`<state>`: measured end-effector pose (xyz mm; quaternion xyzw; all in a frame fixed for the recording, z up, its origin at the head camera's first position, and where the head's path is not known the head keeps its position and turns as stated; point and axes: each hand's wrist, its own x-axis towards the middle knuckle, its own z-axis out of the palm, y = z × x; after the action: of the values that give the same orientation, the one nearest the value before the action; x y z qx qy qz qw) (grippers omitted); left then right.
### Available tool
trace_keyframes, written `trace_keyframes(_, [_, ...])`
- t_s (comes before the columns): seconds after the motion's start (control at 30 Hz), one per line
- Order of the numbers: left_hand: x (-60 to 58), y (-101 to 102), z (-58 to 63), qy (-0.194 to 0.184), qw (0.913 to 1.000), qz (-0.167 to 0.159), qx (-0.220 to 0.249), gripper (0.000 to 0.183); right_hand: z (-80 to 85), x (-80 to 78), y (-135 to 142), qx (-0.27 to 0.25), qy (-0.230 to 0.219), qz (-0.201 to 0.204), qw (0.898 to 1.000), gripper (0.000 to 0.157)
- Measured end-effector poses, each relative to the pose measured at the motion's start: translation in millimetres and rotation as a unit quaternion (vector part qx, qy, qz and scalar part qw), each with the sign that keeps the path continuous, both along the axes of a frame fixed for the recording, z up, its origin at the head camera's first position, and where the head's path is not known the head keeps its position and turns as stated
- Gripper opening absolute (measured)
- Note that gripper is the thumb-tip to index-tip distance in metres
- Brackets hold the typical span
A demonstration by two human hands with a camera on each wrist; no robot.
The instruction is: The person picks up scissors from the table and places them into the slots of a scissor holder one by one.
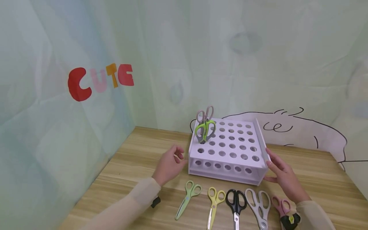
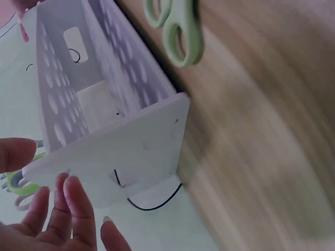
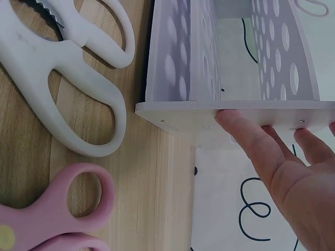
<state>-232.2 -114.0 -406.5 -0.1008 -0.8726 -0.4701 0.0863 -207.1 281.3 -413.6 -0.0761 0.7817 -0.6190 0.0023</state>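
Observation:
A white two-tier rack (image 1: 227,161) with rows of round holes stands on the table. Two pairs of scissors sit in its left holes, handles up: one with bright green handles (image 1: 206,126), one with pinkish-grey handles (image 1: 206,118) behind it. Beside the rack's left side panel (image 2: 152,141) is my left hand (image 1: 170,164), fingers loosely bent and nothing in its grasp. My right hand (image 1: 286,180) touches the right side panel (image 3: 183,125) with its fingertips, the fingers fairly straight and the thumb lower down.
In front of the rack lies a row of scissors: light green (image 1: 187,198), yellow (image 1: 213,207), black (image 1: 236,206), light grey (image 1: 261,213) and pink (image 1: 281,207). Behind the wooden table (image 1: 155,139) hangs a pale backdrop (image 1: 184,57) with coloured letters at the left.

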Motion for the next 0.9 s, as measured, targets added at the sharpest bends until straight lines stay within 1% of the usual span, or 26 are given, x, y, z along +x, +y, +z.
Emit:
trace_keyframes(0.1, [4.2, 1, -9.7, -0.023, 0.9993, -0.020, -0.023, 0.025, 0.5, 0.7, 0, 0.002, 0.001, -0.001, 1.000, 0.060])
trace_keyframes(0.2, [7.7, 1, -18.9, -0.042, 0.9961, -0.045, -0.063, 0.024, 1.0, 1.1, 0, 0.000, 0.002, -0.002, 1.000, 0.060])
trace_keyframes(0.3, [11.6, 1, -25.8, -0.061, 0.9893, -0.073, -0.110, 0.032, 0.9, 1.0, 0, -0.001, 0.000, -0.001, 1.000, 0.060])
trace_keyframes(0.47, [16.9, 1, -35.3, -0.091, 0.9738, -0.116, -0.173, 0.049, 0.2, 0.4, 1, 0.006, -0.010, -0.001, 1.000, 0.062])
trace_keyframes(0.53, [18.0, 2, -39.1, -0.101, 0.9696, -0.120, -0.188, 0.055, 0.1, 0.2, 1, 0.010, -0.015, -0.001, 1.000, 0.062])
trace_keyframes(0.7, [20.1, 6, -45.6, -0.105, 0.9619, -0.110, -0.227, 0.068, 0.8, -0.2, 1, 0.016, -0.023, -0.006, 1.000, 0.062])
trace_keyframes(0.8, [19.9, 8, -48.4, -0.100, 0.9580, -0.104, -0.248, 0.070, 1.4, -0.4, 1, 0.019, -0.026, -0.008, 0.999, 0.062])
trace_keyframes(0.9, [19.4, 10, -50.4, -0.096, 0.9561, -0.101, -0.258, 0.065, 2.0, -0.3, 0, 0.022, -0.027, -0.008, 0.999, 0.063])
